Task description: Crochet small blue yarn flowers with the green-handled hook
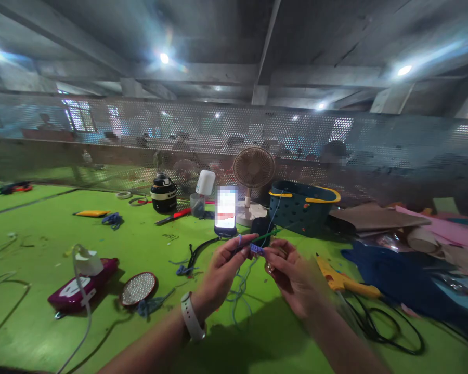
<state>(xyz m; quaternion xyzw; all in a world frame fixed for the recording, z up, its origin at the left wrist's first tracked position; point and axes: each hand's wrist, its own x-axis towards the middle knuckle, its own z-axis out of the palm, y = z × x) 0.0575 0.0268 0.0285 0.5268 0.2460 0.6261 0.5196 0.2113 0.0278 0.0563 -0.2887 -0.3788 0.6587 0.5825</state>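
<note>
A small piece of purple crochet work (pixel 256 250) is pinched between my two hands above the green table. My left hand (pixel 226 259), with a white watch on the wrist, grips its left side, and purple yarn loops over a finger. My right hand (pixel 290 267) holds its right end along with a green crochet hook (pixel 268 235), whose shaft lies across the top of the work. Pale blue-green yarn (pixel 242 288) hangs in loose loops below my hands. Another strand runs up toward the dark basket (pixel 308 210).
A lit phone (pixel 225 210) stands ahead, with a fan (pixel 253 167) behind it. On the left lie a purple power bank-like case (pixel 83 285) and a round studded disc (pixel 139 289). A yellow glue gun (pixel 345 280) with black cable and dark blue cloth (pixel 393 275) lie right.
</note>
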